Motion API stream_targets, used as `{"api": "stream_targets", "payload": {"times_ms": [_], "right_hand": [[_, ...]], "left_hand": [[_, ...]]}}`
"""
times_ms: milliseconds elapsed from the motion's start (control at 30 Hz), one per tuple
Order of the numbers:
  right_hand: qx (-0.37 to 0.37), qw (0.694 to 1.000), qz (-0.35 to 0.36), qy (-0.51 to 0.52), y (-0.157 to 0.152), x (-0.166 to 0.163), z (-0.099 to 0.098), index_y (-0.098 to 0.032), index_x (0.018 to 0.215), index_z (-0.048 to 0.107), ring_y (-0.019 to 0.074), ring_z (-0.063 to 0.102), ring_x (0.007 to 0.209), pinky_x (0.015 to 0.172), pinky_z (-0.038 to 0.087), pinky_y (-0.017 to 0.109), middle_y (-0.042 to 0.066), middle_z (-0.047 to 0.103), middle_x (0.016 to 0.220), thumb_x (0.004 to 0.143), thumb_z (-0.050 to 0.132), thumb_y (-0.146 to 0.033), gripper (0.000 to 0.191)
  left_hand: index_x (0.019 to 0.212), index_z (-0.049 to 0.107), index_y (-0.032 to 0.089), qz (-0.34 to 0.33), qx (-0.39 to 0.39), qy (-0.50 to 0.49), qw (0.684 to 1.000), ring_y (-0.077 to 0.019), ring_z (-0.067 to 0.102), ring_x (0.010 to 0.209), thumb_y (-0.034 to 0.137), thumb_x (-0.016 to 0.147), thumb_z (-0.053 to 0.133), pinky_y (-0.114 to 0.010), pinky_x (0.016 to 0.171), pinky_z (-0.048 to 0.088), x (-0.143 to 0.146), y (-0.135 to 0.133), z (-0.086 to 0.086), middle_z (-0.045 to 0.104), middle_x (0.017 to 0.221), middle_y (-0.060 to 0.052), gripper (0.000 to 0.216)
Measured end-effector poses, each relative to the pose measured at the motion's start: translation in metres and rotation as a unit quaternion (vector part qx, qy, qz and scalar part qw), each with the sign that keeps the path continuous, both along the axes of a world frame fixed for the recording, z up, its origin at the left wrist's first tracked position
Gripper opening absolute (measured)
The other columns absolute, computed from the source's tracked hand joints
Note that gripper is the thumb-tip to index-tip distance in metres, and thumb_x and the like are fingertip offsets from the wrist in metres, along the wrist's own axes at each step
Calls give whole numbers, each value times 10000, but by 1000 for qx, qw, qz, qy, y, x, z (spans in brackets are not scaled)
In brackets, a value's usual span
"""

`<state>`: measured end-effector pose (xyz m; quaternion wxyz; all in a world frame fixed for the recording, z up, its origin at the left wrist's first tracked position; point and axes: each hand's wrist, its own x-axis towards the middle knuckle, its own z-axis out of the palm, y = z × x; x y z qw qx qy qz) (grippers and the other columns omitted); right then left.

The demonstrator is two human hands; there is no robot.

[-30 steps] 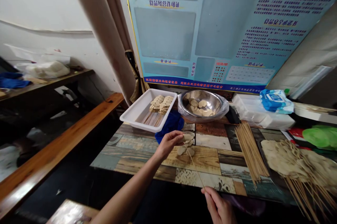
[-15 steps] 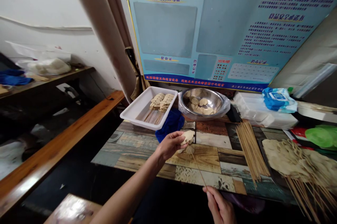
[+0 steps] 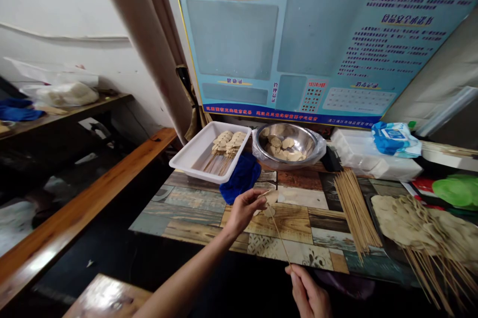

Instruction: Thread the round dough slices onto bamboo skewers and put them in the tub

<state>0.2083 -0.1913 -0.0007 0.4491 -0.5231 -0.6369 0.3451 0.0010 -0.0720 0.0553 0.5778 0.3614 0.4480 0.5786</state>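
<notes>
That left grip (image 3: 245, 208) pinches a pale, thin slice (image 3: 272, 197); the right grip (image 3: 308, 289) holds a skewer (image 3: 280, 236) pointing to eleven o'clock.

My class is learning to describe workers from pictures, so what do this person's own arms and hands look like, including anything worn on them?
The left hand and right hand are ungloved, with no rings or bracelets that I can make out. The left forearm is slim and bare to the picture's edge; no sleeve shows. The right forearm is out of view.
</notes>
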Motion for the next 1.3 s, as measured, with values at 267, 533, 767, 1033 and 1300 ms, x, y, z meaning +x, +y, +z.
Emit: {"api": "stream_targets", "payload": {"times_ms": [267, 533, 767, 1033, 1300], "right_hand": [[4, 1000, -15, 13, 0, -9, -6, -218, 883, 707, 189, 730, 756, 695, 566, 196, 70, 765, 835, 874, 481, -518, 375], [18, 998, 30, -48, 4, 11, -8, -198, 945, 692, 187, 733, 805, 726, 569, 190, 79, 764, 896, 911, 458, -438, 337], [17, 999, -37, -8, -3, 2, -13, -218, 896, 699, 183, 733, 769, 696, 563, 181, 63, 766, 846, 891, 466, -496, 364], [-22, 999, -25, -14, -7, 0, -1, -197, 837, 708, 164, 706, 619, 559, 547, 148, 41, 706, 617, 876, 429, -566, 464], [-20, 999, -25, -23, -7, -6, 5, -199, 794, 718, 135, 643, 506, 491, 513, 140, 37, 669, 570, 860, 418, -603, 508]], "left_hand": [[1210, 498, 178, -73, -54, -18, 996, -105, 564, 558, 368, 608, 774, -282, 637, 494, 13, -22, -30, 575, 627, 47, 689], [811, 689, 178, 14, 135, 450, 883, -194, 575, 828, 289, 783, 585, -309, 791, 417, -23, 17, -50, 659, 859, -69, 155], [708, 673, 170, -39, 199, 546, 813, -186, 553, 785, 220, 771, 570, -313, 787, 407, -26, 47, -50, 640, 787, -72, 131], [737, 544, 160, -23, -32, 98, 994, -98, 493, 555, 339, 696, 607, -238, 562, 453, -27, 39, -28, 507, 620, 37, 195], [804, 621, 137, -76, -64, -33, 995, -105, 561, 628, 365, 568, 796, -244, 600, 486, -29, 29, -17, 605, 727, 3, 372]]}}
